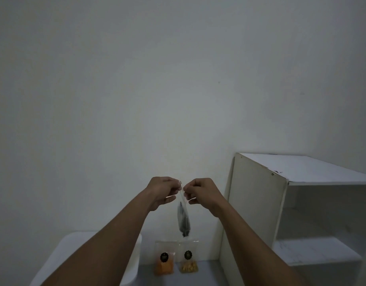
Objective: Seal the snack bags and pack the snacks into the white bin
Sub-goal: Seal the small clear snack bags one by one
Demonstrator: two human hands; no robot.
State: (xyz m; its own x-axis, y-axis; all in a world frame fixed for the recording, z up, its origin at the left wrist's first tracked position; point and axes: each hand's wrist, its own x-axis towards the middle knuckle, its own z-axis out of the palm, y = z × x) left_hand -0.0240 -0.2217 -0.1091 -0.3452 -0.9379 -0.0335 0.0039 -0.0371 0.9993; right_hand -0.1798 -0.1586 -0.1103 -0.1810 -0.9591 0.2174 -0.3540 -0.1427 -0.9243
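A clear snack bag (183,221) with dark contents hangs edge-on in front of the wall. My left hand (163,193) and my right hand (200,193) both pinch its top edge, fingertips almost touching. Below it, two more clear bags lean against the wall: one with orange snacks (164,263) and one with yellow-brown snacks (188,263), each with a round black label. The white bin (134,263) stands at the lower left, largely hidden behind my left forearm.
A white open shelf unit (301,203) stands at the right, close to the bags, with shelves facing right. The grey surface (207,273) carries the bags and the bin. A plain wall fills the background.
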